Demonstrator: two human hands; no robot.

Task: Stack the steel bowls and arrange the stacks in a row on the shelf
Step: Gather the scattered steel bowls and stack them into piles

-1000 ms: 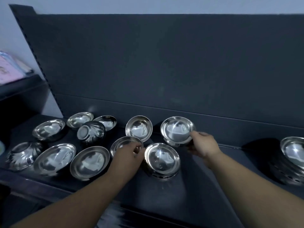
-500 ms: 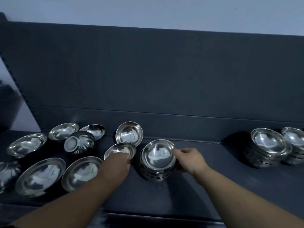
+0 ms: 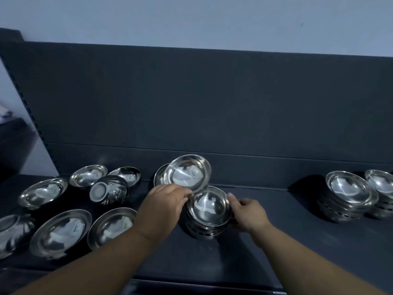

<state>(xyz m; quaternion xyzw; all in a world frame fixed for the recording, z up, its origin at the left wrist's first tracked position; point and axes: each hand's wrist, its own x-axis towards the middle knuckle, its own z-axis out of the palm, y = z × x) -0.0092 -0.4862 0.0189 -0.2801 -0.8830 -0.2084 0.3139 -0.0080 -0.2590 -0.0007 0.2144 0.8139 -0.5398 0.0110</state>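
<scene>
My left hand (image 3: 164,201) grips the near rim of a steel bowl (image 3: 188,173), holding it tilted in the air just above and behind a short stack of bowls (image 3: 207,211) at the shelf's middle. My right hand (image 3: 247,211) clasps the right side of that stack. Another single bowl (image 3: 159,176) leans half hidden behind the lifted one. Several loose bowls lie to the left, among them two wide ones (image 3: 61,232) (image 3: 110,225) near the front and one lying on its side (image 3: 109,189). Two finished stacks (image 3: 348,195) (image 3: 381,188) stand at the right.
The dark shelf (image 3: 276,252) has a tall dark back panel (image 3: 212,103) right behind the bowls. Its front edge runs along the bottom. A bare stretch of shelf lies between the middle stack and the right stacks. Another shelf unit shows at far left.
My left hand has lifted a bowl off the shelf and carried it up and right over the middle stack. My right hand has stayed on the stack's side. The view has shifted.
</scene>
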